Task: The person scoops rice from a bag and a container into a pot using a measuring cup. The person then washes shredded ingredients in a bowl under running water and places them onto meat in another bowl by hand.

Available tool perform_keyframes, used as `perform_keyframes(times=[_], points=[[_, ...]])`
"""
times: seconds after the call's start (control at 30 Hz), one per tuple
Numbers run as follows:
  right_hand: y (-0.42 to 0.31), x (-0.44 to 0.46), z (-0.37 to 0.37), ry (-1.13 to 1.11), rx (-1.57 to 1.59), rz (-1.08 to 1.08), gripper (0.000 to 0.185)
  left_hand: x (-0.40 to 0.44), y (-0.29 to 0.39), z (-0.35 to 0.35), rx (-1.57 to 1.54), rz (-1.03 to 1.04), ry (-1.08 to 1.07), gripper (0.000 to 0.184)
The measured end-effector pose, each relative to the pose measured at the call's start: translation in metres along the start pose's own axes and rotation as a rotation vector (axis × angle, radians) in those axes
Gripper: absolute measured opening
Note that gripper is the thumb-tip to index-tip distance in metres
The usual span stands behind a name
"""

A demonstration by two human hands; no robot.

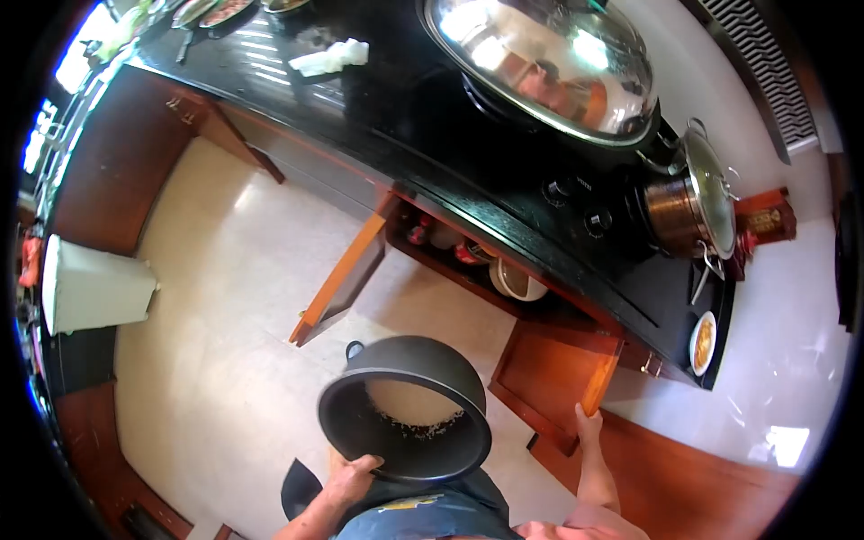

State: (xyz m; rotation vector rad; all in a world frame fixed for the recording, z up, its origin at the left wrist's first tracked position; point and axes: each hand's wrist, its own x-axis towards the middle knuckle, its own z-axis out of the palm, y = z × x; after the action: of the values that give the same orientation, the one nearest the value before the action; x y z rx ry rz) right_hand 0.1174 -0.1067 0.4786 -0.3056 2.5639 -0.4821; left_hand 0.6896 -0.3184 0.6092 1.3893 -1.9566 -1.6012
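Note:
My left hand (354, 477) is closed on the near rim of a deep dark-grey pot (405, 364), with the thumb over the edge. The pot is tilted, its mouth facing me, and pale grains that look like uncooked rice (409, 402) lie inside. A small loop handle sticks out on its far left side. At the lower right, my right hand (588, 423) grips the edge of an open wooden cabinet door (549, 369); some of its fingers are hidden behind the door.
Behind the pot, an open cabinet holds a white bowl (517, 281) and red items. Another door (342, 274) juts out at its left. On the black counter stand a domed-lid pan (549, 67), a steel pot (688, 211) and a small dish (703, 344). A pale bin (94, 286) stands left.

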Motion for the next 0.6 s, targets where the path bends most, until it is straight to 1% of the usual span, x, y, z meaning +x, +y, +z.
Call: perform_keyframes(times=[0.03,0.07,0.13,0.17,0.2,0.23,0.27,0.3,0.33,0.37,0.43,0.47,0.53,0.6], points=[[0.003,0.004,-0.002,-0.042,-0.029,-0.048,0.048,-0.003,0.012,-0.005,0.039,0.072,0.046,0.035],[0.004,0.009,0.001,-0.080,0.096,-0.090,0.050,-0.005,0.025,-0.019,0.073,0.078,0.132,0.032],[0.002,-0.010,0.006,-0.127,0.344,-0.137,0.056,0.001,0.063,-0.064,0.183,0.056,0.325,0.027],[0.012,-0.009,0.012,-0.122,0.300,-0.180,0.063,-0.002,0.067,-0.090,0.302,-0.116,0.298,0.025],[-0.042,-0.043,0.003,-0.096,0.270,-0.104,0.057,0.001,0.055,-0.115,0.402,0.037,0.428,0.026],[-0.089,-0.078,-0.003,-0.059,0.241,-0.022,0.050,0.016,0.059,-0.144,-0.203,-0.177,0.529,0.011],[-0.045,-0.063,0.017,0.088,-0.067,-0.080,0.050,0.031,0.063,-0.173,-0.831,-0.303,0.791,0.007],[-0.051,-0.072,0.028,0.147,-0.101,-0.031,0.056,0.054,0.086,-0.203,-0.863,-0.240,0.803,0.006],[-0.051,-0.076,0.041,0.200,-0.026,-0.029,0.055,0.074,0.082,-0.234,-0.797,-0.185,0.852,0.006],[-0.059,-0.082,0.048,0.241,-0.006,-0.027,0.054,0.097,0.066,-0.254,-0.711,-0.176,0.860,0.004],[-0.077,-0.086,0.059,0.291,0.024,-0.046,0.050,0.154,0.016,-0.261,-0.531,-0.243,0.781,0.002],[-0.085,-0.087,0.067,0.336,-0.008,-0.014,0.046,0.185,-0.018,-0.249,-0.438,-0.304,0.713,0.000],[-0.093,-0.084,0.083,0.361,0.142,-0.025,0.043,0.241,-0.093,-0.213,-0.246,-0.432,0.539,0.003],[-0.076,-0.073,0.097,0.392,0.221,-0.044,0.041,0.282,-0.166,-0.161,-0.055,-0.536,0.344,0.005]])
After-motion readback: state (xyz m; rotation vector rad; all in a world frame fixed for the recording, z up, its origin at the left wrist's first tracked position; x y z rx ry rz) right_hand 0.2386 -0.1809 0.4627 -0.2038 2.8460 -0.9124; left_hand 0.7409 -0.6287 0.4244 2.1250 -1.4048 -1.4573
